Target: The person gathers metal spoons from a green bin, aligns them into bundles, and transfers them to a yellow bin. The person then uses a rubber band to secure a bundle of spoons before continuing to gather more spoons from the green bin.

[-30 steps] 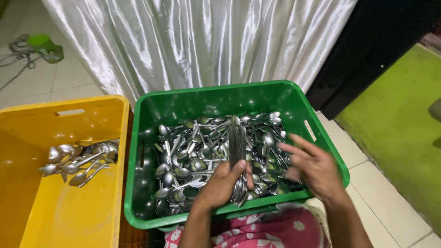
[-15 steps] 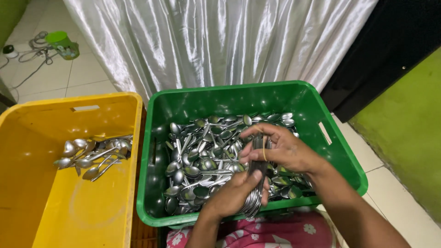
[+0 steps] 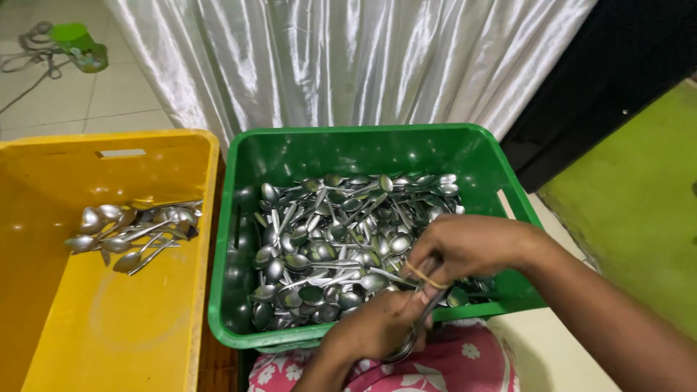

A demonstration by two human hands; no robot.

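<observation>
A green crate [image 3: 363, 149] in front of me is full of loose metal spoons [image 3: 341, 239]. At its near edge my left hand [image 3: 374, 327] grips a bundle of spoons [image 3: 410, 337], their bowls pointing down toward my lap. My right hand [image 3: 465, 247] sits just above it, fingers curled over the bundle's handles with a tan rubber band [image 3: 425, 277] stretched across them. Both hands touch the bundle.
A yellow crate [image 3: 116, 327] stands at the left with a small heap of spoons [image 3: 131, 232] near its back. A shiny white curtain [image 3: 348, 58] hangs behind. A green mat [image 3: 639, 210] lies at the right. Pink floral cloth [image 3: 465, 363] covers my lap.
My right hand came in from the right side of the green crate to meet the left over the bundle. The left hand pulled the bundle back to the crate's near edge.
</observation>
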